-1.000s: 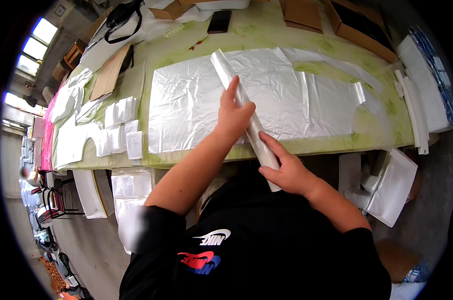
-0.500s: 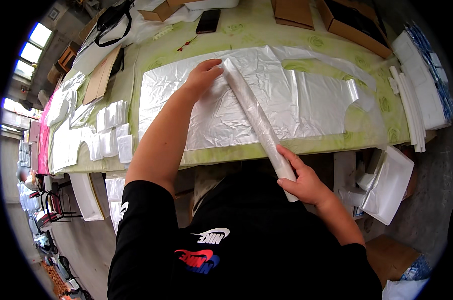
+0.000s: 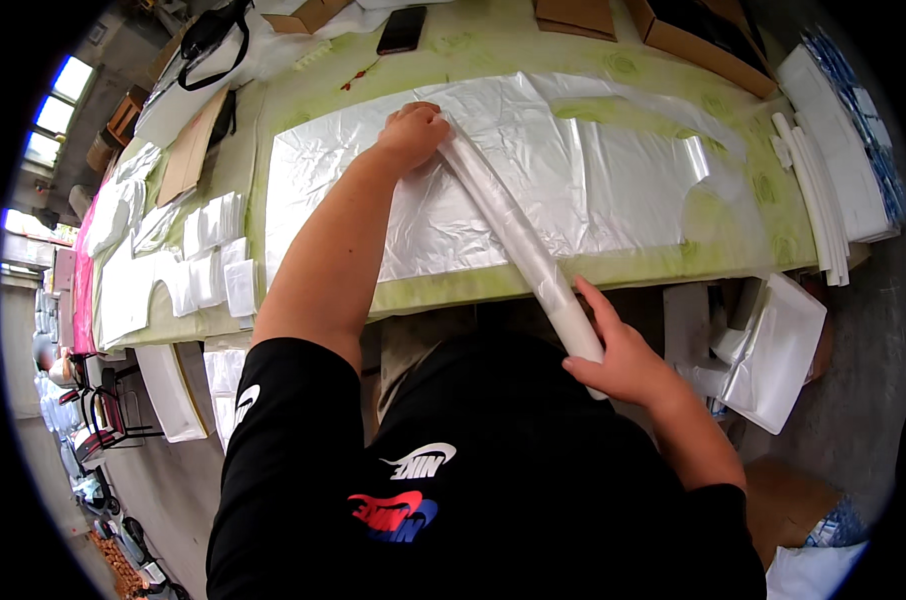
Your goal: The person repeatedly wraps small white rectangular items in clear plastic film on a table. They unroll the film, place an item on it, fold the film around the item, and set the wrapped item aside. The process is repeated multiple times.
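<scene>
A long roll of translucent plastic film (image 3: 508, 222) lies slantwise across the table's near edge, its near end sticking out over my body. My left hand (image 3: 413, 135) is closed at the roll's far end, fingers curled. Near the other end, my right hand (image 3: 628, 355) holds the roll with the thumb across it and the index finger stretched along its side; the other fingers are hidden. Under the roll is a thin, shiny plastic sheet (image 3: 353, 165), creased and spread flat, with narrow strap-like strips curving off its right side.
Green patterned cloth (image 3: 473, 48) covers the table. Folded white plastic pieces (image 3: 213, 225) and flat cardboard (image 3: 191, 150) sit left. A phone (image 3: 401, 31) and open cardboard box (image 3: 703, 45) are at the back. White tubes (image 3: 811, 200) lie right; a white foam box (image 3: 778, 350) stands below.
My left hand's fingers have curled in more at the roll's far end. The right index finger has lifted and straightened, spreading from the thumb. The whole view has shifted slightly.
</scene>
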`<move>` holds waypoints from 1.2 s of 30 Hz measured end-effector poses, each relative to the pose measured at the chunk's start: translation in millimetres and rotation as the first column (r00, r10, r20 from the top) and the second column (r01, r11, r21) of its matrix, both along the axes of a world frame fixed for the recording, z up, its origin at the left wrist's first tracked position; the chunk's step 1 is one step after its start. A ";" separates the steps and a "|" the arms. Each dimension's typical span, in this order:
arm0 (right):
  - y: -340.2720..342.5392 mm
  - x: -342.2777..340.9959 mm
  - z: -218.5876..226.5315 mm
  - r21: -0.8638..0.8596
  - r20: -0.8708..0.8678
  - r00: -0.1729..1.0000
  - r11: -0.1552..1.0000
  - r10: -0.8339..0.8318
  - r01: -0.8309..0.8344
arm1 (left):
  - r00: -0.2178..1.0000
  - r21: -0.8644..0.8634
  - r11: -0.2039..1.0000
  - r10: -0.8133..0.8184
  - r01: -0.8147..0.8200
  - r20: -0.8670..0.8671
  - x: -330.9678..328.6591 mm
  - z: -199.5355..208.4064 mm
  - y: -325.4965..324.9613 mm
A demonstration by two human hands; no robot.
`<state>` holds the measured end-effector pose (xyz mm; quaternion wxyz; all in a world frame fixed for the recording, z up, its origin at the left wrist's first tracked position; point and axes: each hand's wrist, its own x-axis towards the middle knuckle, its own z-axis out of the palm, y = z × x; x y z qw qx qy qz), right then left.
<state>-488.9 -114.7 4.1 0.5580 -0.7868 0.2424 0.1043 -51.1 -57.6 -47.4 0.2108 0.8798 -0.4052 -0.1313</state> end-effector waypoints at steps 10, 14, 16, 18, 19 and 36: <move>8.1 -192.6 12.6 0.020 -0.299 0.950 0.995 -0.089 0.099 | 0.957 -0.082 0.991 0.123 -0.105 0.263 -45.9 0.0 0.7; 19.4 -247.8 -25.0 0.123 -0.271 0.916 0.933 -0.296 0.338 | 0.958 0.176 0.984 -0.091 0.043 0.274 -49.3 31.1 -9.7; 21.2 -245.2 -33.2 0.089 -0.224 0.921 0.934 -0.319 0.346 | 0.955 0.271 0.960 -0.138 0.064 0.264 -36.0 35.3 -25.3; 17.6 -230.9 -37.5 -0.013 -0.162 0.942 0.955 -0.294 0.296 | 0.955 0.131 0.988 -0.111 0.077 0.275 -32.5 29.6 -33.3; 18.6 -220.3 -35.0 -0.049 -0.141 0.940 0.951 -0.310 0.307 | 0.956 -0.051 0.995 -0.064 0.082 0.287 -43.3 27.0 -31.8; -102.9 36.2 4.3 -0.848 0.076 0.975 0.528 0.207 -0.046 | 0.604 0.002 0.632 -0.742 0.775 0.290 -186.3 18.4 111.4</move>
